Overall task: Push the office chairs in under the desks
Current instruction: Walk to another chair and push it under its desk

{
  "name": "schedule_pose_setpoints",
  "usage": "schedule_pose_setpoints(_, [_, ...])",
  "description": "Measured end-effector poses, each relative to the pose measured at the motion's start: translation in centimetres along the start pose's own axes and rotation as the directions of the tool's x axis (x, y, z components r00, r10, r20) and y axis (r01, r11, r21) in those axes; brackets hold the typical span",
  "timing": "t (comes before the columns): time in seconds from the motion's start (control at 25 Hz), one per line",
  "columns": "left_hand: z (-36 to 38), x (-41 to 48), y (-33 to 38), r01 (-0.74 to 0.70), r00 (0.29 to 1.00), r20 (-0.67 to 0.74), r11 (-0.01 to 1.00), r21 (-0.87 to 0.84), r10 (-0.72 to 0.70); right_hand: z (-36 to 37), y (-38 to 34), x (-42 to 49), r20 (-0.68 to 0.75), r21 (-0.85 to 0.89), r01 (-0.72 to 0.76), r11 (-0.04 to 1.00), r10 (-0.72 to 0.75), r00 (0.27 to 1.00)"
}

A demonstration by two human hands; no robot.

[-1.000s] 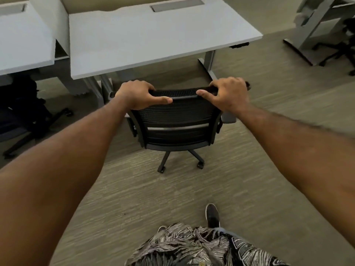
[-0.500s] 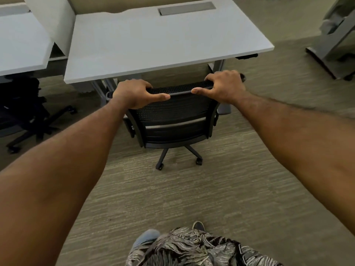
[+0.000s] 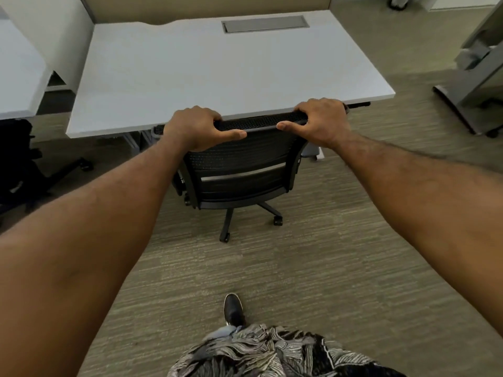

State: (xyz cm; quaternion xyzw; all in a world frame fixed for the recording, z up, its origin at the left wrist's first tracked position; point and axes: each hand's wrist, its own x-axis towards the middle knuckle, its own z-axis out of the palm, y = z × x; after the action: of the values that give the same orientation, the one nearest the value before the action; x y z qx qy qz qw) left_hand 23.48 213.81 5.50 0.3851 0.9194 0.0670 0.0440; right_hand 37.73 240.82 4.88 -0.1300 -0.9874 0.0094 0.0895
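A black mesh-backed office chair on casters stands at the front edge of a white desk. Its seat is hidden under the desktop, and the top of its backrest sits right at the desk's near edge. My left hand grips the left end of the backrest's top rail. My right hand grips the right end, thumb along the rail. Two caster legs stick out behind the chair on the carpet.
Another black office chair stands at the left under a second white desk. A grey desk base is at the right. A divider panel runs along the desk's back. My shoe is on the carpet behind the chair.
The chair has rolled forward with both hands on it, so its backrest now meets the desk edge. I have stepped closer to the desk.
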Motion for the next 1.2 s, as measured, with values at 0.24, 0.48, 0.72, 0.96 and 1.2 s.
schedule_pose_setpoints(0.24, [0.3,4.0,-2.4,-0.024,0.998,-0.057,1.000,0.006,0.024,2.0,0.2,4.1,-0.053,0.040,-0.015,0.999,0.017,0.998])
schedule_pose_setpoints(0.48, [0.2,6.2,-2.6,-0.001,0.995,-0.095,0.998,0.068,0.007,2.4,1.4,6.7,-0.066,0.037,-0.005,0.999,0.007,0.998])
schedule_pose_setpoints(0.72, [0.7,5.6,-2.2,-0.018,0.972,-0.229,0.986,0.167,0.056,2.4,1.7,7.1,-0.112,0.095,0.079,0.992,-0.068,0.991])
schedule_pose_setpoints(0.96, [7.0,0.8,1.5,0.216,0.872,-0.455,0.976,0.028,-0.180,6.4,0.0,2.0,-0.240,0.213,0.063,0.975,-0.010,0.971])
schedule_pose_setpoints(1.2, [15.8,-10.4,5.5,0.396,0.894,-0.205,0.917,-0.054,-0.399,12.9,-2.9,-5.5,0.082,0.214,0.260,0.942,-0.283,0.956])
